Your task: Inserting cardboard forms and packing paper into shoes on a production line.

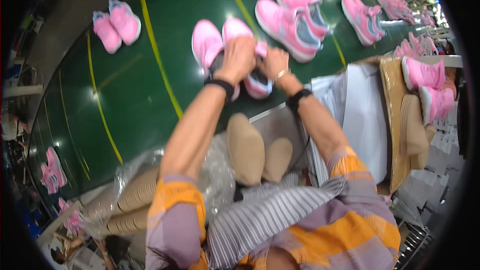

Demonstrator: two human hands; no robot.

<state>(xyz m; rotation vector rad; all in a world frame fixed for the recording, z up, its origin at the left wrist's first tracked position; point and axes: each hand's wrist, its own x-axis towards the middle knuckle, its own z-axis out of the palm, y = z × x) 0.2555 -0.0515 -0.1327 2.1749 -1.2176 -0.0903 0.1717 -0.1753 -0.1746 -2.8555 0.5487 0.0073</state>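
Note:
A pair of pink sneakers stands on the green conveyor belt, toes pointing away from me. My left hand is closed over the upper of the right-hand sneaker, around its opening. Beside it, my right hand grips the pink strap at the same shoe's right side, fingers pinched together. The dark inside and pale blue heel of this shoe show below my hands. Part of the other shoe's opening is hidden behind my left wrist.
Larger pink sneakers stand right of my hands, and another pair lies far left. Yellow lines cross the belt. Nearer me are beige insole-shaped pieces, plastic-wrapped insole stacks and a cardboard box beside white sheets.

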